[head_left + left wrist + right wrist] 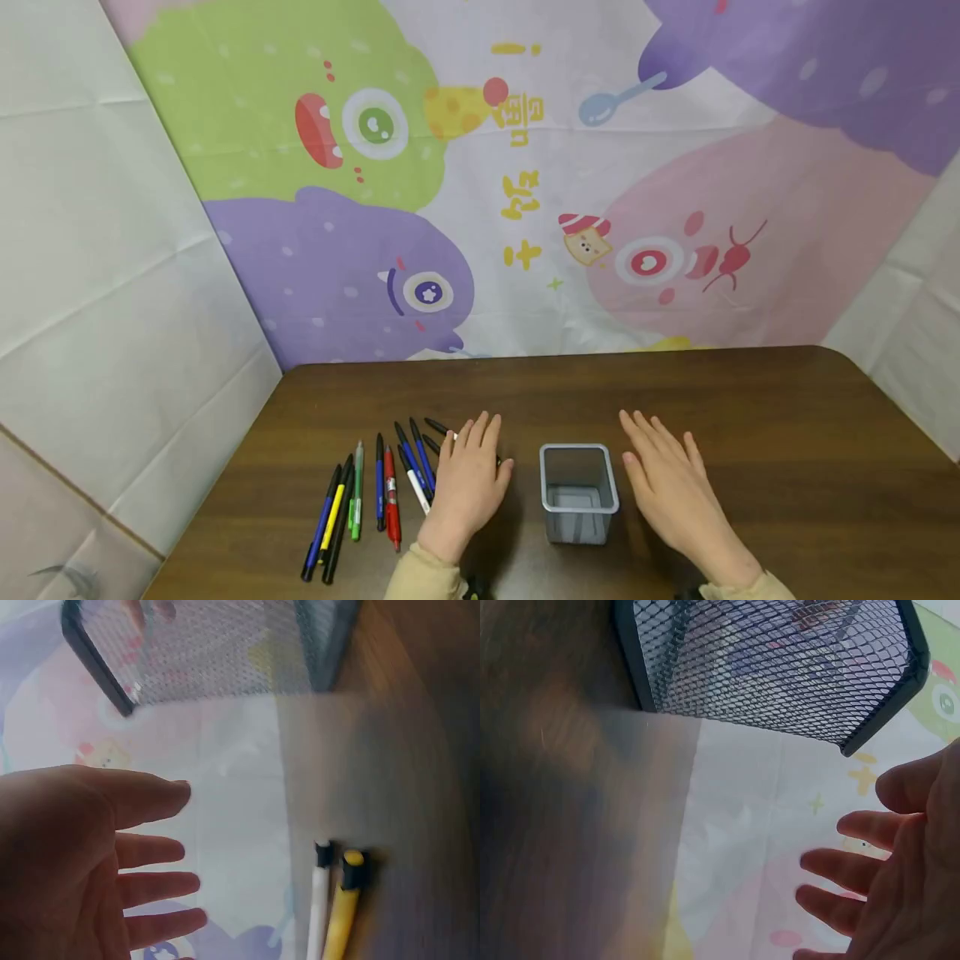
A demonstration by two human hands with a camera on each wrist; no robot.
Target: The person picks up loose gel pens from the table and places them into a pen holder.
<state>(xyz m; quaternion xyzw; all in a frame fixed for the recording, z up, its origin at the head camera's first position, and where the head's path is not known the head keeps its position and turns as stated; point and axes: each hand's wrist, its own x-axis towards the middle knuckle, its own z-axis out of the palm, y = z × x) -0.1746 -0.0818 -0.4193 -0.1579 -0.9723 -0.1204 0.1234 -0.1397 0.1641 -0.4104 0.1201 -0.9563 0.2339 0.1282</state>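
Note:
A mesh pen holder (579, 525) stands upright on the wooden table between my two hands, and I see no pens in it. My left hand (471, 483) is to its left with straight fingers, above or beside several pens; it holds nothing, and it hides part of those pens. To the right of the holder, my right hand (675, 492) also has its fingers extended and grips nothing. In the left wrist view a white pen (319, 900) and a yellow pen (343, 907) lie below the mesh holder (210, 652). The right wrist view shows the mesh wall (772, 675) apart from my fingers.
Left of my left hand, pens lie in a loose row: a red pen (391, 500), a green pen (357, 492), a yellow one (332, 521), and several blue and black ones. A cartoon-printed cloth (525, 317) hangs behind the table (840, 500). White panels flank both sides.

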